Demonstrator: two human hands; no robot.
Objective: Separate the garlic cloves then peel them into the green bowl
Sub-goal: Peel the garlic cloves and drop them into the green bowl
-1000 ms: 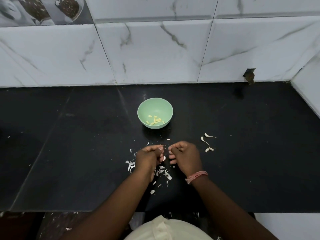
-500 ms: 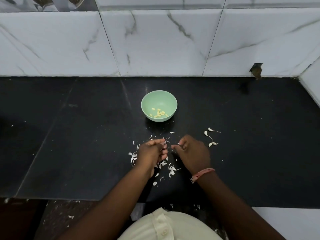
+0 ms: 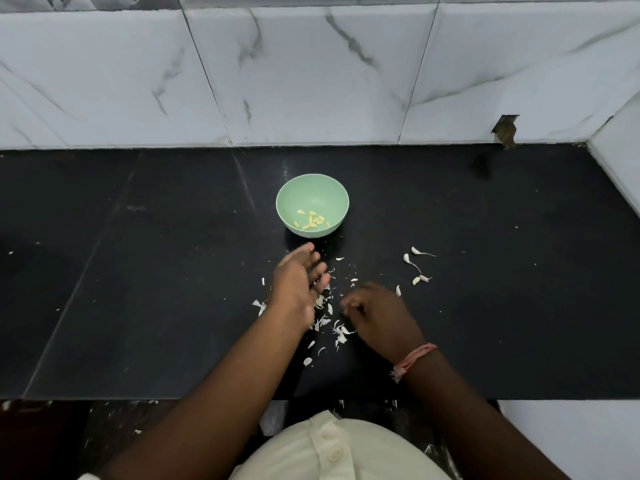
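Counter [image 3: 485, 323]: left hand [image 3: 298, 282] now nearer bowl [image 3: 304, 192]

Dim, cool light w/ soft sheen on wall tiles [image 3: 311, 74]; black counter [image 3: 502, 306] swallowed shadows. My left hand [image 3: 298, 282] motion-blurred; wide-angle bent edges.

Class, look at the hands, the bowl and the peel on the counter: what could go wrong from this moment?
1. The left hand reaches toward the bowl with fingers spread; a clove tossed from there might miss the bowl.
2. Peels lie scattered under both hands, so scraps could stick to fingers and end up in the bowl.
3. The unpeeled cloves lie near the peels and could be swept away with them.
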